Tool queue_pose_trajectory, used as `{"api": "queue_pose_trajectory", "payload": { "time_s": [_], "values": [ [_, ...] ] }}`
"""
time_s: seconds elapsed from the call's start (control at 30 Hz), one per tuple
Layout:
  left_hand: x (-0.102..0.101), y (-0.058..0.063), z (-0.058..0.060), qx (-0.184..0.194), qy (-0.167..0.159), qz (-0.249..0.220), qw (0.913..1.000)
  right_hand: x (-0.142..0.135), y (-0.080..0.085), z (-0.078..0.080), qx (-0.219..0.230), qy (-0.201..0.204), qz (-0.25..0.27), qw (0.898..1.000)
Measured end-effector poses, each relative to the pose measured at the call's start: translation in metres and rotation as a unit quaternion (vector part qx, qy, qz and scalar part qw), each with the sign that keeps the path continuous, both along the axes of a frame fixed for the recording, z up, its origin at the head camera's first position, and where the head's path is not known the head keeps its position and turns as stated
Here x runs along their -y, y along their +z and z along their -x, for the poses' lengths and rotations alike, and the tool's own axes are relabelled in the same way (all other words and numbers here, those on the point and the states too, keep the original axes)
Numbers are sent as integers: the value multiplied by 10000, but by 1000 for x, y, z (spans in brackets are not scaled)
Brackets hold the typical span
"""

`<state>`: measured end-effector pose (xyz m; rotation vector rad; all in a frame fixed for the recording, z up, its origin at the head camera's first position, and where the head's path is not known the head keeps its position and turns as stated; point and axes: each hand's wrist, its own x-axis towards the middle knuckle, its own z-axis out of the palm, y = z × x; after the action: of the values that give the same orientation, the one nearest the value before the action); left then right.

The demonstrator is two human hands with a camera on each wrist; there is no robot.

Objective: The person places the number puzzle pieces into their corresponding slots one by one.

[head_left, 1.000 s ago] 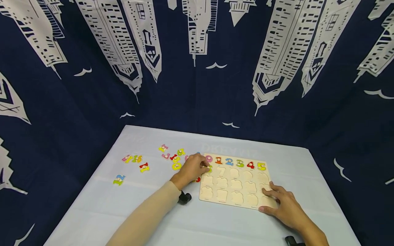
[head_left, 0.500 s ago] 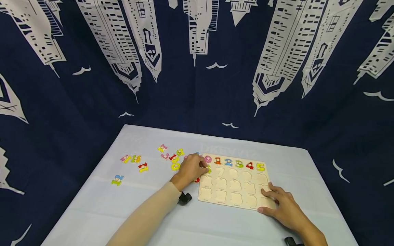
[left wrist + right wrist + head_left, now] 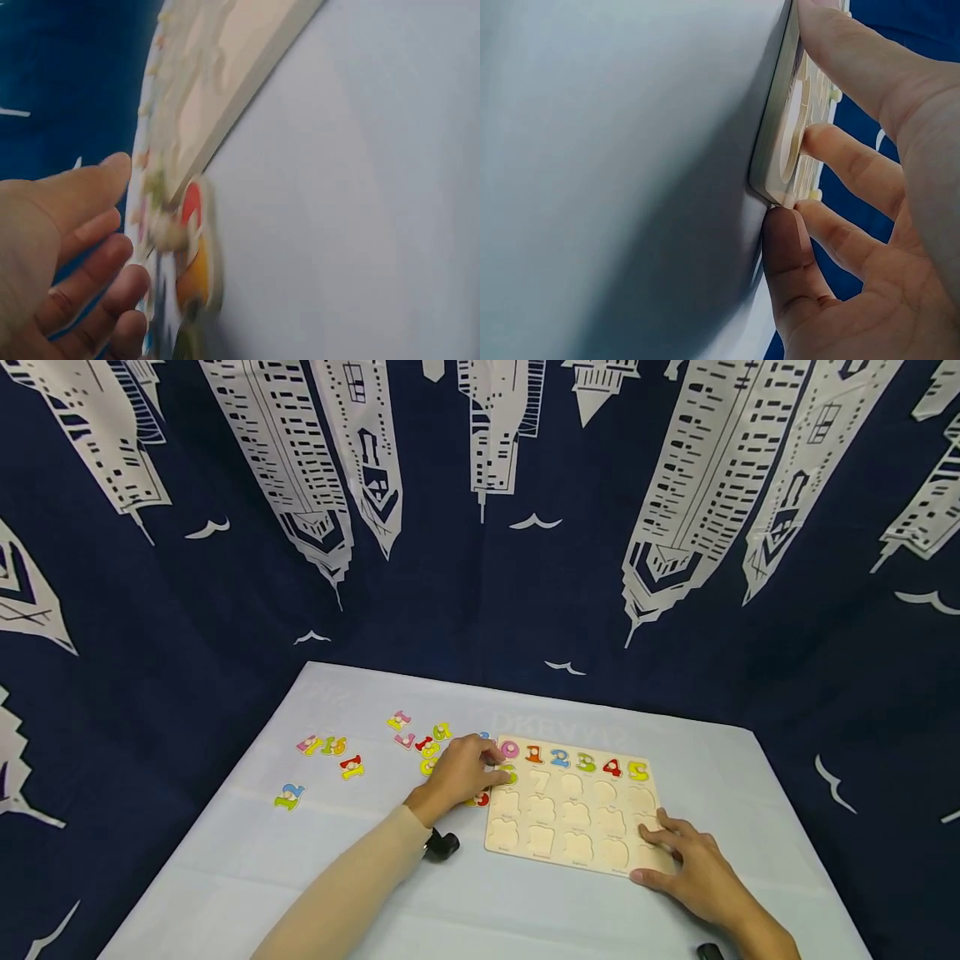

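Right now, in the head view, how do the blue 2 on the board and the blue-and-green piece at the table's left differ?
Colour: the blue 2 shows no green, while the blue-and-green piece carries both colours. Place: the blue 2 sits in the top row of the board; the blue-and-green piece lies on the table, apart from the board. Both have blue.

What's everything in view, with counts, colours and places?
Table cover: one, white, foreground.
Backdrop cloth: one, navy with white skyline, background.
Number puzzle board: one, pale wood, on the cover.
Numerals 0 to 5: six, mixed colours, board's top row.
Numeral 6: one, green, start of second row.
Loose number pieces: at least ten, multicoloured, left of board.
Wrist cameras: two, black, one by each wrist.
Sleeve: one, beige, left arm.
Left hand: one, at board's left edge.
Right hand: one, touching board's near right corner.
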<state>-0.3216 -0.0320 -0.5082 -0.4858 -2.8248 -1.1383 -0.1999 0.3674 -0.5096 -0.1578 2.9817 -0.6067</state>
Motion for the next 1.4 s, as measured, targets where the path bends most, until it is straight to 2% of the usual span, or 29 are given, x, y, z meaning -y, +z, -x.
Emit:
{"api": "queue_pose_trajectory", "payload": {
  "time_s": [0.13, 0.3, 0.4, 0.5, 0.67, 0.83, 1.07, 1.23, 1.4],
  "values": [
    [25, 7, 2, -38, -141, -284, 9995, -1, -1, -2, -23, -12, 6, 10000],
    [71, 9, 9, -200, 123, -359, 9991, -2, -1, -2, -71, 2, 4, 10000],
    [101, 7, 12, -322, 396, -233, 9984, -3, -1, -1, -96, 26, 14, 9999],
    [129, 4, 13, -340, 536, -55, 9980, -4, -1, -1, -81, 48, 23, 10000],
    [159, -2, 14, -180, 367, 250, 9989, -6, -2, -1, -64, 64, 23, 10000],
    [168, -5, 14, -20, 246, 366, 9990, -5, -2, -1, -20, 57, 55, 10000],
    [170, -4, 16, -139, 154, 457, 9987, -5, -4, -4, -41, 24, 112, 9999],
    [168, -2, 18, -165, 191, 699, 9972, -5, -3, -5, -63, 7, 122, 9999],
    [167, -1, 20, 92, 293, 663, 9973, -4, 0, -4, -90, -11, 142, 9999]
  ]
}}
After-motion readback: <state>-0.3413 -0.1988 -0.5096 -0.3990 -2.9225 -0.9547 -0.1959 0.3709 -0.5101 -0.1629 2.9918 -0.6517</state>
